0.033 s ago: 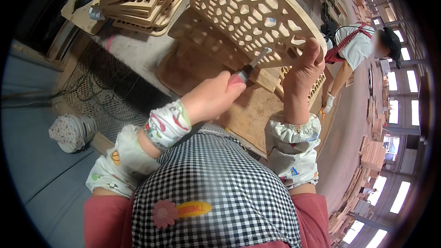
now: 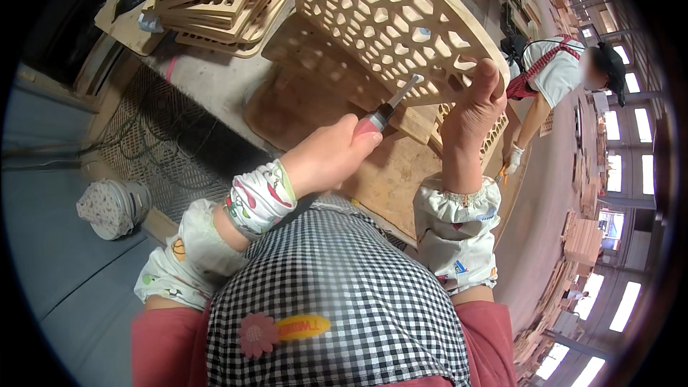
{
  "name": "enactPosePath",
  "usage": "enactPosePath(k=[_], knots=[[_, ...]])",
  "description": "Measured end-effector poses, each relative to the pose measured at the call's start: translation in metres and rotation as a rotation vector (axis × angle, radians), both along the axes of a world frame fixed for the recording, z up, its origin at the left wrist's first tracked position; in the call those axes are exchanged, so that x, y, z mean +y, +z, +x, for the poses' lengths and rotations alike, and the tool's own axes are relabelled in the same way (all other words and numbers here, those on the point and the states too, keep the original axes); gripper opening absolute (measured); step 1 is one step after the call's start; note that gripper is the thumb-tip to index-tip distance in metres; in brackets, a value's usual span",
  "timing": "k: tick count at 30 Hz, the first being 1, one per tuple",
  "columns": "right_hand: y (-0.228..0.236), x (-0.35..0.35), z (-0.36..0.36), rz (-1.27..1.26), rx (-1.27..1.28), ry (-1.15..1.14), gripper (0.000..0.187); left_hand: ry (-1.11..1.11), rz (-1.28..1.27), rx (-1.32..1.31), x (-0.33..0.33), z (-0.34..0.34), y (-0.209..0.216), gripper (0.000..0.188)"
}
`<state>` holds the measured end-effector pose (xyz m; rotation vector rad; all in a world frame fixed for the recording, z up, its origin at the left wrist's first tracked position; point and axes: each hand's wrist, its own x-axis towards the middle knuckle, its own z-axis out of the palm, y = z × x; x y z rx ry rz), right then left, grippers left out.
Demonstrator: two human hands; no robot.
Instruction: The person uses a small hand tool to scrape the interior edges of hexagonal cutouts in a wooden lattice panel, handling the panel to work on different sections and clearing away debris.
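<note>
A pale wooden panel (image 2: 390, 11), cut through with many-sided holes, stands tilted on the workbench (image 2: 380, 190). My right hand (image 2: 469, 118) grips its near right edge, thumb up along the rim, with the other fingers mostly hidden. In my left hand (image 2: 326, 154) is a chisel (image 2: 373, 122) with a red and black handle, my fingers wrapped round it. The chisel's metal blade points up and right, its tip at the holes in the lower part of the panel. Whether the tip touches the wood I cannot tell.
Several similar cut-out panels (image 2: 222, 7) are stacked at the far left. A wooden block (image 2: 412, 125) lies under the raised panel. A white bucket (image 2: 111, 208) and cables (image 2: 154, 118) are at left. On the right a co-worker (image 2: 552, 72) leans over, one gloved hand at an orange-handled tool.
My left hand and the chisel have dipped very slightly. The panel and my right hand keep their place.
</note>
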<state>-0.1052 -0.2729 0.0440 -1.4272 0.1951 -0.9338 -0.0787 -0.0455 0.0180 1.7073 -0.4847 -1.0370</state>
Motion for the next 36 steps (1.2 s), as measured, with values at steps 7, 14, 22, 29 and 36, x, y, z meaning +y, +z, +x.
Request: enactPosePath(k=[7, 14, 22, 29, 36], knots=[[0.004, -0.002, 0.003, -0.069, -0.021, -0.047, 0.041, 0.005, -0.018, -0.157, -0.006, 0.006, -0.011, 0.047], [0.004, -0.013, 0.003, -0.092, -0.007, -0.039, 0.044, 0.063, 0.165, -0.501, 0.025, -0.008, -0.030, 0.044], [0.004, -0.009, 0.003, -0.125, -0.005, -0.051, 0.048, 0.069, 0.235, -0.673, -0.009, -0.009, -0.038, 0.042], [-0.001, -0.014, 0.002, -0.131, -0.006, -0.045, 0.048, 0.020, 0.236, -0.616, -0.031, 0.012, -0.032, 0.047], [-0.004, -0.019, 0.006, -0.161, -0.003, -0.084, 0.046, 0.037, 0.213, -0.549, -0.039, 0.018, -0.035, 0.050]])
